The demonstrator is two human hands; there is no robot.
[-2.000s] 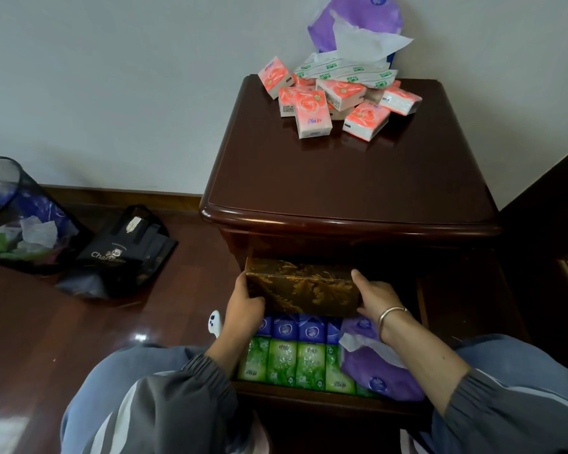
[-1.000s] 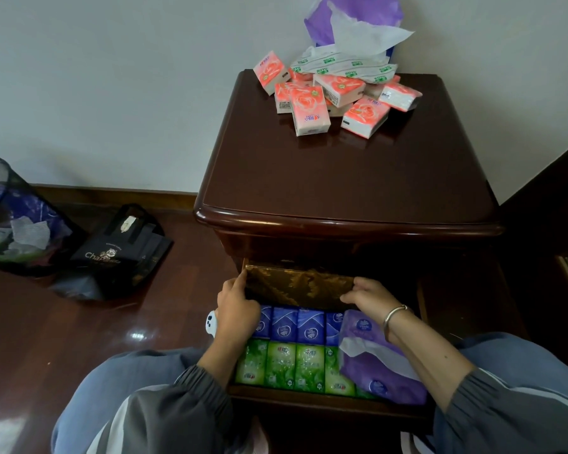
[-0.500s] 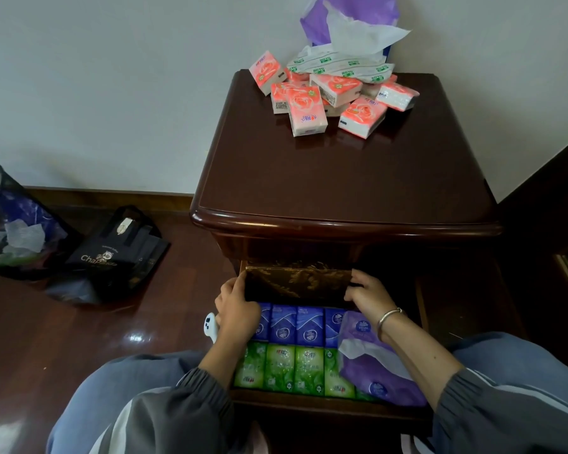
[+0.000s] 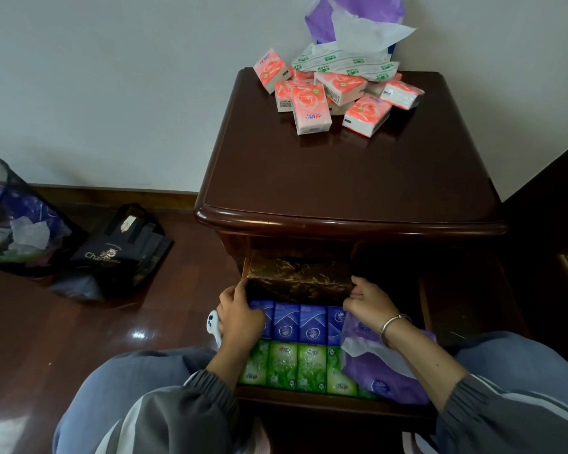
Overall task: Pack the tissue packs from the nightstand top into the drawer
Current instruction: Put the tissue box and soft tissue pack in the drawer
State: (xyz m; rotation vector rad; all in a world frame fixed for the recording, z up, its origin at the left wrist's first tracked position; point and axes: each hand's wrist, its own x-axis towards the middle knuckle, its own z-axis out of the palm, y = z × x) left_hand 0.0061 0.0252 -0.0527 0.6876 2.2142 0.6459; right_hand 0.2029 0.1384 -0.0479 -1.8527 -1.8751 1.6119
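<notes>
Gold box [image 4: 297,276] at the drawer's [image 4: 325,401] back
Our left hand [image 4: 240,319] and right hand [image 4: 369,304] grip its ends, fingers curled.

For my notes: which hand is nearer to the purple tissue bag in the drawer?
Right. The right hand lies at the far edge of the purple tissue bag; the left hand is across the drawer, over the blue packs.

grey sleeves [image 4: 184,407]; silver bangle [image 4: 392,322]; blue trousers [image 4: 118,385]
</notes>
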